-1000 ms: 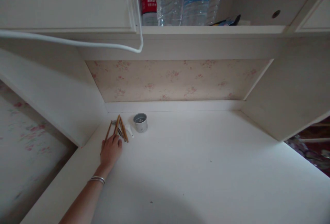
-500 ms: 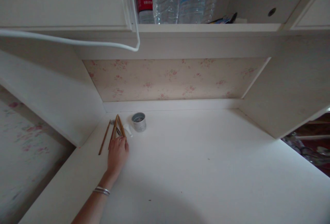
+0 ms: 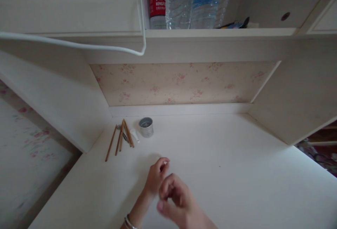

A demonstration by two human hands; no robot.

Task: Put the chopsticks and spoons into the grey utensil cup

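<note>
My left hand, with a silver bangle at its wrist, hovers over the white counter with its fingers curled in; I see nothing in them. Close beside it, nearer the camera, my right hand is loosely bent, thumb and fingers apart, and holds nothing visible. At the back left lie several wooden chopsticks, some fanned out from a common tip. A dark metal utensil shows partly under them. Right of these are a white spoon and an upright grey perforated utensil cup.
The white counter runs between two side panels, with flowered wallpaper behind. Overhead, an open cupboard shelf holds several plastic bottles. A white cable hangs below the cupboard at left.
My left hand has let go of the chopsticks and moved right and toward me. My right hand has come into view beside it. The view has shifted slightly.
</note>
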